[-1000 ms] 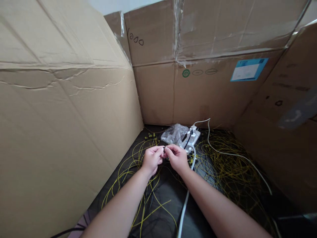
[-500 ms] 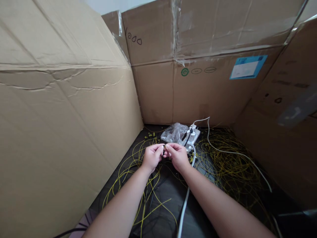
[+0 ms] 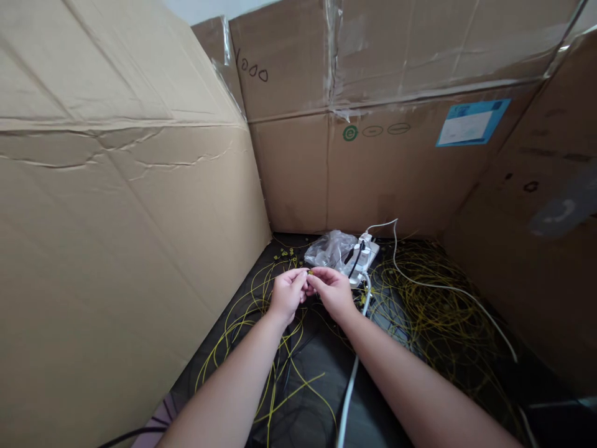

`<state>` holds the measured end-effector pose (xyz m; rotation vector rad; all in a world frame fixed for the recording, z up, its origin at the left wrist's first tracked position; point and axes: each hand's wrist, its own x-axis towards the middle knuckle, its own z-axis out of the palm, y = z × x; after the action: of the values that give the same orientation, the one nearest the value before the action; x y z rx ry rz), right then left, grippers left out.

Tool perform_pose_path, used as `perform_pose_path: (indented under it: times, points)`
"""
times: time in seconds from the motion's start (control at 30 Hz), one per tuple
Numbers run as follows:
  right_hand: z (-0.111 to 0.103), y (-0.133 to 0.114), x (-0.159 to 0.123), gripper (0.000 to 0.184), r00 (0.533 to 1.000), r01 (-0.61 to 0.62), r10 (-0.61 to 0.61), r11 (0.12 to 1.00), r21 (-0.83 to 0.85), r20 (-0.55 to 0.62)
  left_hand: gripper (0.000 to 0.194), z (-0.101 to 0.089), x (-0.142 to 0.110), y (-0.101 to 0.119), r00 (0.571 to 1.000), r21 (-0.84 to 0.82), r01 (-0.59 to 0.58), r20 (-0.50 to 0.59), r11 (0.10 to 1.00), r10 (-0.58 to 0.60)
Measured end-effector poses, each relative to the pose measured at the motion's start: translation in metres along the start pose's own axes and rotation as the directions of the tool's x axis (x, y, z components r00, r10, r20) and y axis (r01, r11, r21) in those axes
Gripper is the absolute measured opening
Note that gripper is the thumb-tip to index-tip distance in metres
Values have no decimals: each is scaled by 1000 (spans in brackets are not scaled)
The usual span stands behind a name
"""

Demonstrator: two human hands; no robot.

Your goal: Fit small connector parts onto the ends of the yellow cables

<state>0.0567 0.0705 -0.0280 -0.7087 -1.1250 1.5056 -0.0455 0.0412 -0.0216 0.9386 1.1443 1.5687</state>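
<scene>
My left hand (image 3: 288, 292) and my right hand (image 3: 332, 289) meet over the middle of the dark surface, fingertips pinched together. Between them is a tiny piece with a bit of yellow showing; the fingers cover most of it, so its kind is unclear. Thin yellow wires (image 3: 298, 398) lie loosely beneath and to the left of my hands. Just beyond my right hand are a white power strip (image 3: 366, 258) with plugs in it and a crumpled clear plastic bag (image 3: 331, 247).
Cardboard panels (image 3: 298, 174) wall in the left, back and right. A large tangle of yellow wire (image 3: 433, 298) fills the right side. A white cable (image 3: 347, 398) runs from the strip toward me. Small yellow bits (image 3: 285, 252) lie at the back left.
My fingertips have drawn closer together over the small piece, and the dark part seen between them before is now mostly covered. The view has shifted slightly.
</scene>
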Motion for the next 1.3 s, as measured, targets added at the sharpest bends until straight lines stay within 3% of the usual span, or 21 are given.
perform_pose_path:
  times: [0.2, 0.47, 0.87, 1.3]
  points:
    - [0, -2, -2, 25, 999, 27, -29, 997, -74, -26, 26, -4, 2, 0, 999, 5, -18, 47, 1000, 18]
    - [-2, -4, -3, 18, 998, 57, -55, 997, -55, 24, 23, -5, -1, 4, 994, 54, -62, 93, 997, 56]
    - [-3, -5, -4, 16, 995, 90, -89, 996, -23, 37, 23, -4, -3, 5, 986, 135, -145, 101, 980, 132]
    - [-2, -5, -3, 20, 998, 62, -62, 998, 1, 12, 28, -4, -3, 3, 989, 151, -142, 71, 978, 133]
